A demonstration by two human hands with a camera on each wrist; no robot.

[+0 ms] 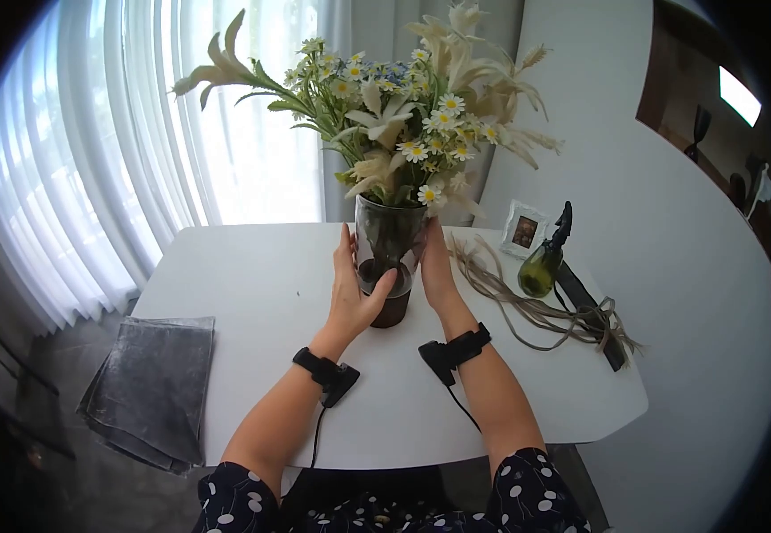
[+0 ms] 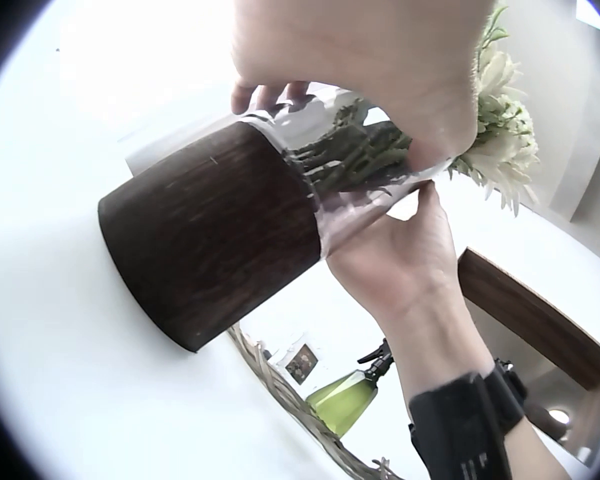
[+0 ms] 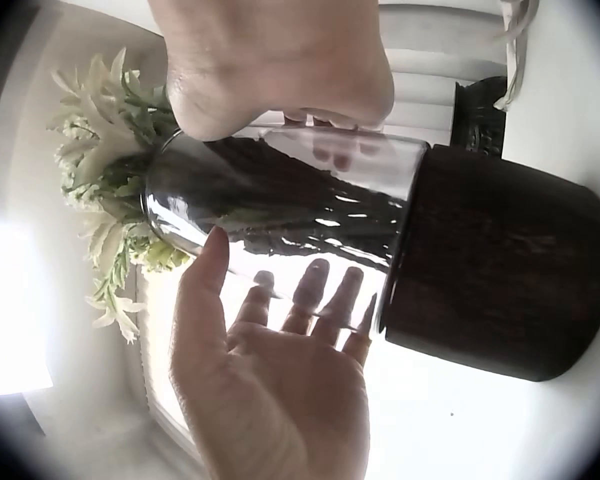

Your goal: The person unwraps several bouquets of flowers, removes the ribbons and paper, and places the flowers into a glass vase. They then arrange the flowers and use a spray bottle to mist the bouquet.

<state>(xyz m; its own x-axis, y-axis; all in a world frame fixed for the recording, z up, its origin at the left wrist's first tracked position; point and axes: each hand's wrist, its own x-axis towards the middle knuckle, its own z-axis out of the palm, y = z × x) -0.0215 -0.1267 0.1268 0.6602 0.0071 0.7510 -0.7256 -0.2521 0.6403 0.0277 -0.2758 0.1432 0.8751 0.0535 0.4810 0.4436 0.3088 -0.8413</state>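
A tall glass vase (image 1: pixel 390 235) with a dark brown base (image 2: pixel 210 230) stands upright between my hands over the white table (image 1: pixel 257 293). White lilies and small daisies (image 1: pixel 443 120) spread wide from its top; their stems show through the glass. My left hand (image 1: pixel 355 298) grips the vase's left side, thumb across the front and fingers behind the glass. On the opposite side my right hand (image 1: pixel 439 271) holds the glass, its fingers mostly hidden behind the vase in the head view. Both hands sit above the brown base, seen also in the right wrist view.
At the right lie long dried strands (image 1: pixel 528 315) and a dark flat strip (image 1: pixel 594 320). A green spray bottle (image 1: pixel 538 271) and a small photo frame (image 1: pixel 523 231) stand behind them. Dark grey sheets (image 1: pixel 154 382) overhang the table's left edge. Sheer curtains (image 1: pixel 154 133) hang behind.
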